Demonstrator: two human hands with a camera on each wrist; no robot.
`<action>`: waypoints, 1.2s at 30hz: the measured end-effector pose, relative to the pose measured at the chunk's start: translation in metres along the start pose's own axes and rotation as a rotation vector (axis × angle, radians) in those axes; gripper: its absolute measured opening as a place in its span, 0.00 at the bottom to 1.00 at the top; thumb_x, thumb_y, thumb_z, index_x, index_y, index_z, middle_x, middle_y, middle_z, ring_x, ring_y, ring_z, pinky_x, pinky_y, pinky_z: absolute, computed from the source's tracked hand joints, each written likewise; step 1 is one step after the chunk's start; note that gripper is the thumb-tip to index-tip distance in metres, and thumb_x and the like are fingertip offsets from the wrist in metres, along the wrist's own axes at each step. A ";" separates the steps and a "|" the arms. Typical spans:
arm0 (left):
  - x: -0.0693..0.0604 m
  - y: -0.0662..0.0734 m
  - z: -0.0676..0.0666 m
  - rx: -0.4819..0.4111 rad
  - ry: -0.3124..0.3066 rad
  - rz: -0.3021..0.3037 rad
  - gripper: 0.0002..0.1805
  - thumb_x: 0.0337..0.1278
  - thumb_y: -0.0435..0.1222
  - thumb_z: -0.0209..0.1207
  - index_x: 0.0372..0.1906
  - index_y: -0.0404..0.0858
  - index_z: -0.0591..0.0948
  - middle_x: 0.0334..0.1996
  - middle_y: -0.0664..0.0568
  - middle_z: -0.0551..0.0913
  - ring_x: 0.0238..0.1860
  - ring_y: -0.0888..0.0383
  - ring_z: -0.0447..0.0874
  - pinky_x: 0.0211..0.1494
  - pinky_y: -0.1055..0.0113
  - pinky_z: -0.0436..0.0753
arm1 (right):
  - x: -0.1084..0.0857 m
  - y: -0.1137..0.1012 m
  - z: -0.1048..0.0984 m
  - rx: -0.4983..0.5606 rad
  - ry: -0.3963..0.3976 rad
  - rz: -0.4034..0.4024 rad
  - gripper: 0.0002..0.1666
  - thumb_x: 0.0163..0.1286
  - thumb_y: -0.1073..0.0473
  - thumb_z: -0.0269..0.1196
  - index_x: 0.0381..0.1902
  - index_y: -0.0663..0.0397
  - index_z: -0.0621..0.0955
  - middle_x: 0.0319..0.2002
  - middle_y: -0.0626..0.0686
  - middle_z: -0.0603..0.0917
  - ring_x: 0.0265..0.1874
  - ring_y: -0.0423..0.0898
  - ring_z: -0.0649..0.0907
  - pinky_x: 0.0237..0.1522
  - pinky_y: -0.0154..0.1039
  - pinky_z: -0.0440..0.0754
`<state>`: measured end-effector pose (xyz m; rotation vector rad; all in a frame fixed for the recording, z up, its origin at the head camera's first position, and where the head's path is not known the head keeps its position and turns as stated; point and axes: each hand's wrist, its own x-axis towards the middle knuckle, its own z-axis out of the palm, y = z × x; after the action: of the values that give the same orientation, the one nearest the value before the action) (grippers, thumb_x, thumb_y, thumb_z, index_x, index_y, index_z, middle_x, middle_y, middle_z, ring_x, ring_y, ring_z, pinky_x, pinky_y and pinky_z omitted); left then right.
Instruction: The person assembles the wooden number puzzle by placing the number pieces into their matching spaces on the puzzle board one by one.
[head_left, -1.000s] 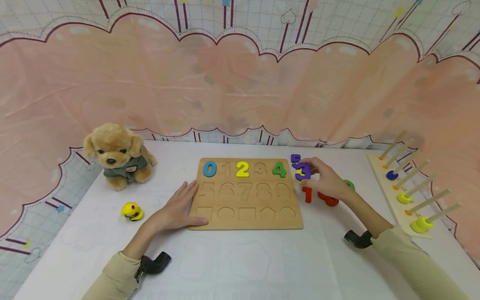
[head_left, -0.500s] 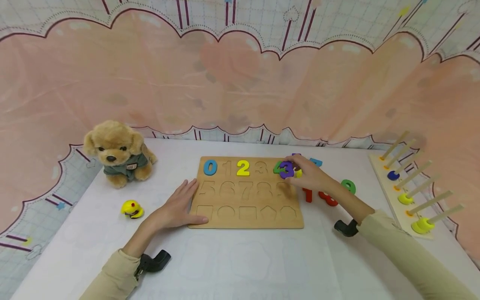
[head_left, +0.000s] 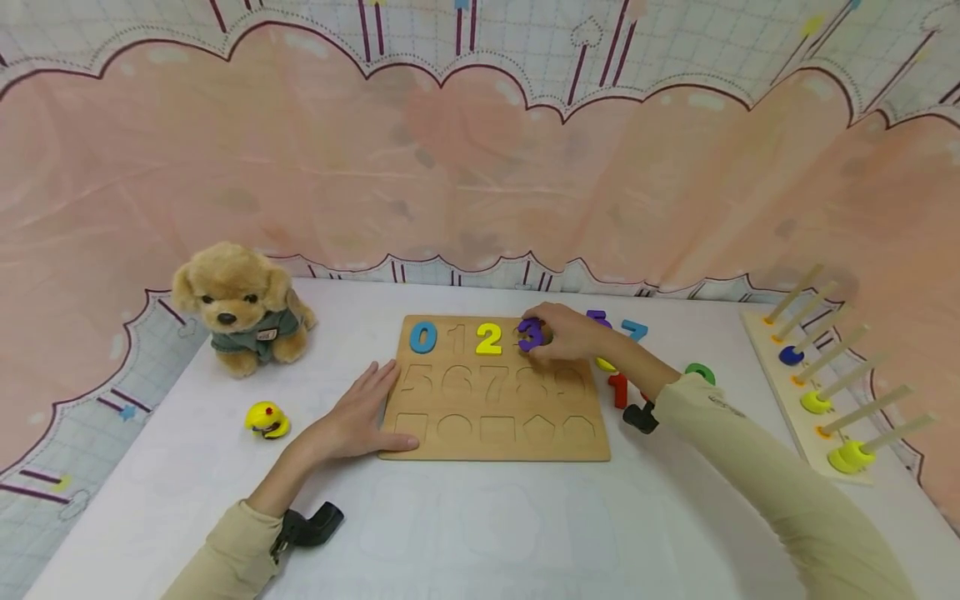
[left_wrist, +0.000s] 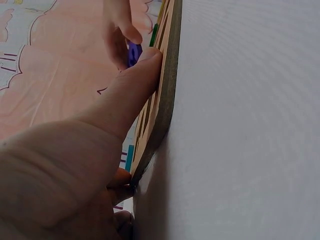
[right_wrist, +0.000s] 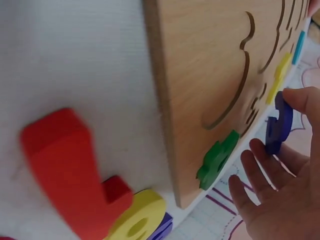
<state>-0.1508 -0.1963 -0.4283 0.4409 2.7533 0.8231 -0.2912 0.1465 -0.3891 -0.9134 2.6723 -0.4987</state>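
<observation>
A wooden number puzzle board (head_left: 465, 404) lies on the white table. My left hand (head_left: 356, 417) rests along its left edge, fingers spread and thumb on the front left corner. With thumb and fingers my right hand (head_left: 573, 333) pinches a purple number 3 (head_left: 530, 335) over the 3-shaped recess in the top row. In the right wrist view the purple piece is tilted and looks raised off the board. A blue 0 (head_left: 423, 337) and a yellow 2 (head_left: 489, 339) sit in that row. The green 4 (right_wrist: 218, 159) is hidden by the right hand in the head view.
Right of the board lie a red 1 (head_left: 618, 390), a blue 7 (head_left: 633, 329), a purple piece (head_left: 597, 316), a yellow piece (right_wrist: 140, 220) and a green piece (head_left: 701, 372). A peg rack (head_left: 806, 383) stands far right. At left are a plush dog (head_left: 243, 312) and a yellow toy (head_left: 267, 419).
My right hand has carried the purple 3 leftward from the loose pieces, past the green 4, to above the 3 recess. The left hand has stayed on the board.
</observation>
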 end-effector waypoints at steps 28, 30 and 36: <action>-0.001 0.002 -0.002 0.011 0.000 -0.003 0.63 0.45 0.58 0.69 0.76 0.29 0.48 0.77 0.36 0.45 0.78 0.35 0.35 0.76 0.35 0.46 | 0.017 -0.010 -0.003 -0.124 -0.111 -0.037 0.37 0.62 0.52 0.67 0.65 0.63 0.70 0.59 0.61 0.75 0.55 0.53 0.76 0.64 0.50 0.74; -0.001 0.002 -0.001 0.012 -0.001 -0.001 0.63 0.45 0.58 0.69 0.76 0.29 0.48 0.77 0.36 0.45 0.78 0.35 0.36 0.76 0.35 0.46 | 0.017 -0.010 -0.004 -0.125 -0.118 -0.032 0.37 0.62 0.52 0.67 0.65 0.63 0.70 0.59 0.61 0.75 0.55 0.53 0.76 0.64 0.50 0.74; -0.001 0.003 -0.001 0.013 0.003 0.005 0.63 0.45 0.59 0.69 0.76 0.29 0.48 0.77 0.36 0.45 0.78 0.35 0.36 0.76 0.36 0.46 | 0.017 -0.013 -0.005 -0.110 -0.139 0.011 0.36 0.62 0.52 0.67 0.65 0.62 0.71 0.61 0.62 0.73 0.58 0.55 0.74 0.67 0.51 0.73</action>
<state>-0.1498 -0.1953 -0.4257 0.4498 2.7632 0.8084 -0.2988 0.1276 -0.3819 -0.9273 2.5974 -0.2769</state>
